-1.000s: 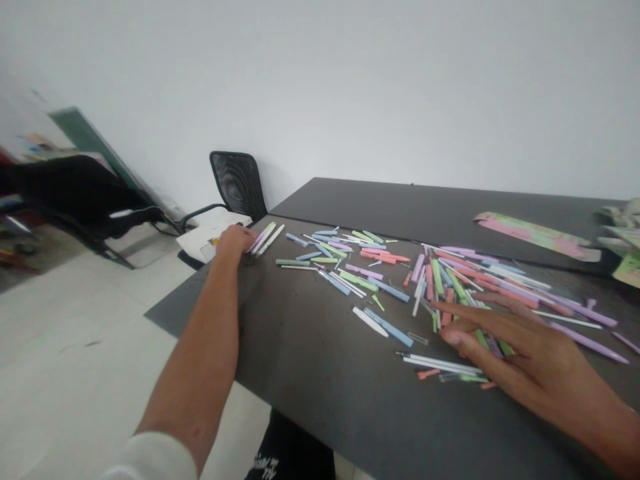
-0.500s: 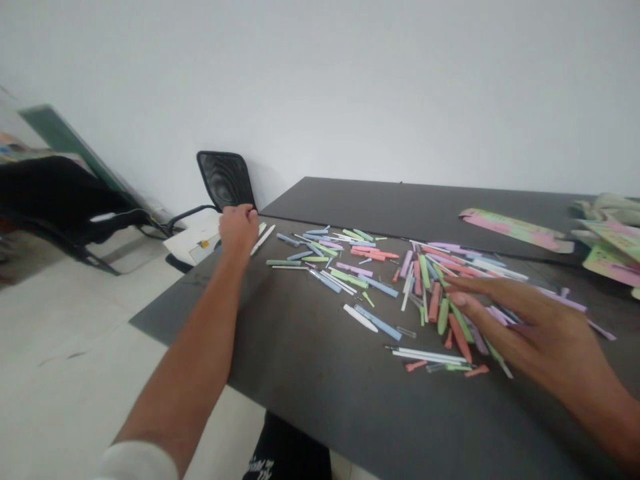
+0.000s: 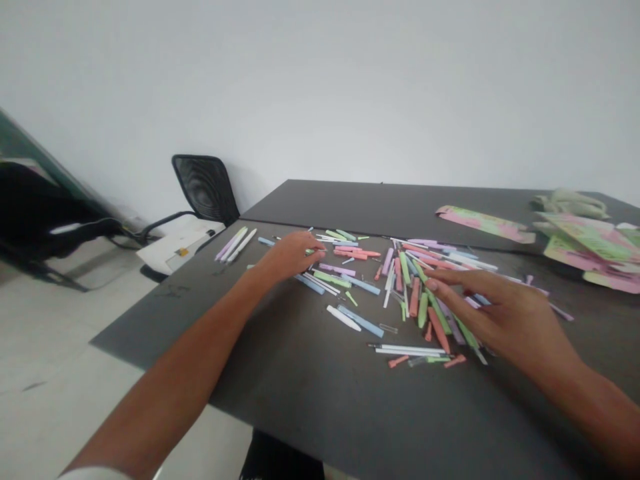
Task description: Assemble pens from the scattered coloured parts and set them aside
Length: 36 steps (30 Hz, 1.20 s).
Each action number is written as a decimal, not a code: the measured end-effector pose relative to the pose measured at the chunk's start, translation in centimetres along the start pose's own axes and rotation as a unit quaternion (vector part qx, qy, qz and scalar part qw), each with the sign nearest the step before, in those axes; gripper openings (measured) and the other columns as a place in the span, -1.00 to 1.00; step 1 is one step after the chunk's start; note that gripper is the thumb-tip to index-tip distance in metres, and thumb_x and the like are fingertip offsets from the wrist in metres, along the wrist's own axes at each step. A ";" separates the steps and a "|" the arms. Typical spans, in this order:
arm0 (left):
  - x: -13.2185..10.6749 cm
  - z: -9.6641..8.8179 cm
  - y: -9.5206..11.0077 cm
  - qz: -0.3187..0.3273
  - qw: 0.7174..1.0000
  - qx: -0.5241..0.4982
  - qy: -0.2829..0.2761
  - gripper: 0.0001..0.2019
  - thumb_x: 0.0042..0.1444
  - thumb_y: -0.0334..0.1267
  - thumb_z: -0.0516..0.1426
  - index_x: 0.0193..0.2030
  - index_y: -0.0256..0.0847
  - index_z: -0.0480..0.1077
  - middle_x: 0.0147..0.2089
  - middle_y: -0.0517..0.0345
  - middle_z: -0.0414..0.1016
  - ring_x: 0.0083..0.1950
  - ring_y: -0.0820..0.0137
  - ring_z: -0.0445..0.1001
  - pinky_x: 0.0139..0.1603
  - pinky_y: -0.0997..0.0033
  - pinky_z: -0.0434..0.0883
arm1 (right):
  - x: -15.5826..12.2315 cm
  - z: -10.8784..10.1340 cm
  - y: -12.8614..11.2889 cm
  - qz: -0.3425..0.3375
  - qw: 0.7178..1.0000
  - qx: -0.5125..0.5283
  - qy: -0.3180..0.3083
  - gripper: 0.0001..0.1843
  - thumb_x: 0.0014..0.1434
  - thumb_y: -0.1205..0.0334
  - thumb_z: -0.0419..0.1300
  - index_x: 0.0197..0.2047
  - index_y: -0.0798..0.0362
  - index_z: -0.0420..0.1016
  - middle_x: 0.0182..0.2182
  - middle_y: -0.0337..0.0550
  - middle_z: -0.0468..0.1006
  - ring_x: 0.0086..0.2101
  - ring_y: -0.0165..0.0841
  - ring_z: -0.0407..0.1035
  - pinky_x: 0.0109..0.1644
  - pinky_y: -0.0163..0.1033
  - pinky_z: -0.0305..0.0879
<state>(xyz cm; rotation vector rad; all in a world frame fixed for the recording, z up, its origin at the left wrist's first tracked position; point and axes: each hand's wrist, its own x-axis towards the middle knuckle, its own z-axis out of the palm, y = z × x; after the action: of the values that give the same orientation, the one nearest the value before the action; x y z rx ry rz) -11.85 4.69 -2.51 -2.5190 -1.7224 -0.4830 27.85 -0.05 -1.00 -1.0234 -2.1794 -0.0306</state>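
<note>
My left hand reaches over the left group of loose pen parts, its fingers curled down among them. A bit of light green shows at its fingertips, but what it grips is partly hidden. My right hand is at the right-hand heap, thumb and forefinger closed on a green pen barrel. Red barrels, white refills and small red clips lie around it. A white barrel and a blue barrel rest between the two hands.
Several whole pens lie side by side at the table's left edge. Printed card sleeves and a folded cloth are at the back right, with one flat sleeve nearby. A mesh chair stands beyond the left edge of the dark table.
My left hand has left the pens at the table's left edge and moved right to the loose parts. My right hand stays at the heap. The view has turned slightly.
</note>
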 end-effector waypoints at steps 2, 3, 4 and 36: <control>-0.1 -0.5 -1.6 -0.035 0.999 0.016 0.002 -0.73 0.43 -0.13 0.24 0.12 -0.24 0.54 0.15 -0.04 0.61 0.16 0.15 0.60 0.23 -0.08 0.54 | 0.0 0.0 0.2 0.000 1.000 -0.006 0.001 -0.62 0.45 -0.08 0.19 0.03 -0.11 0.77 -0.03 -0.10 0.80 -0.27 -0.04 0.73 -0.16 0.04 0.64; -0.2 -0.8 -2.4 -0.056 0.998 0.024 0.005 -0.72 0.43 -0.13 0.24 0.14 -0.25 0.53 0.16 -0.05 0.60 0.16 0.14 0.60 0.21 -0.07 0.55 | 0.0 0.0 0.2 0.000 1.000 -0.007 0.002 -0.62 0.44 -0.08 0.19 0.03 -0.11 0.77 -0.03 -0.10 0.80 -0.28 -0.04 0.73 -0.16 0.04 0.64; -0.4 -1.1 -3.1 -0.075 0.997 0.032 0.006 -0.72 0.43 -0.13 0.24 0.15 -0.23 0.53 0.18 -0.05 0.59 0.15 0.15 0.60 0.20 -0.06 0.57 | 0.0 0.1 0.3 0.001 1.000 -0.007 0.000 -0.62 0.44 -0.08 0.19 0.04 -0.11 0.77 -0.03 -0.11 0.80 -0.28 -0.03 0.73 -0.16 0.04 0.65; 5.1 1.3 1.9 0.066 0.997 0.044 0.003 -0.73 0.44 -0.14 0.23 0.16 -0.22 0.52 0.14 -0.04 0.60 0.04 0.22 0.63 0.07 0.07 0.63 | 0.0 1.2 2.2 0.010 0.996 -0.008 -0.087 -0.64 0.42 -0.09 0.20 0.00 -0.17 0.79 -0.11 -0.16 0.82 -0.19 -0.08 0.71 -0.20 -0.03 0.61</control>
<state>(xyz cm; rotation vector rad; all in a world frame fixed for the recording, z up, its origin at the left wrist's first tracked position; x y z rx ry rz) -8.10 8.79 -2.05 -2.5452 -1.5258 -0.3942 28.59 1.79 -2.53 -1.0931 -2.3289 0.0530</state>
